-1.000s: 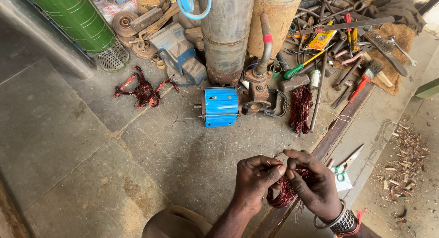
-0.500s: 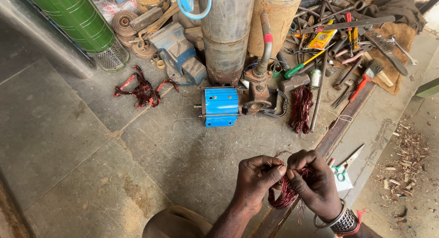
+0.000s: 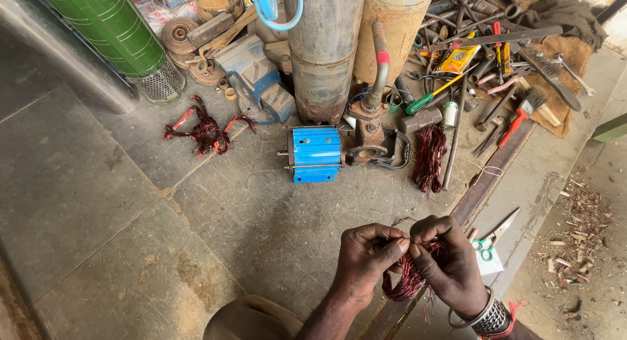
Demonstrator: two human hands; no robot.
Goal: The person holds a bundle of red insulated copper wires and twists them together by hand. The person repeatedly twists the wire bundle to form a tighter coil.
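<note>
Both hands work at 5 o'clock in the head view. Left hand (image 3: 367,258) and right hand (image 3: 450,265) are closed narrow, fingertips meeting on a thin strand pulled from a copper wire bundle (image 3: 410,280), reddish, gripped mainly in the right hand. Bundle hangs between the palms; its long axis runs roughly 1 to 7 o'clock, the loose lower loop pointing toward 7. Risk, as a judgement: the fine strand could snap or kink if pulled sharply against the tangle, and the loops could slip out of the right palm onto the floor. Blue motor housing (image 3: 316,154) lies at 12 o'clock, well apart. Second coil (image 3: 430,157) at 1 o'clock, a third (image 3: 206,131) at 10. Green-handled scissors (image 3: 488,241) just beside the right hand, at 3.
</note>
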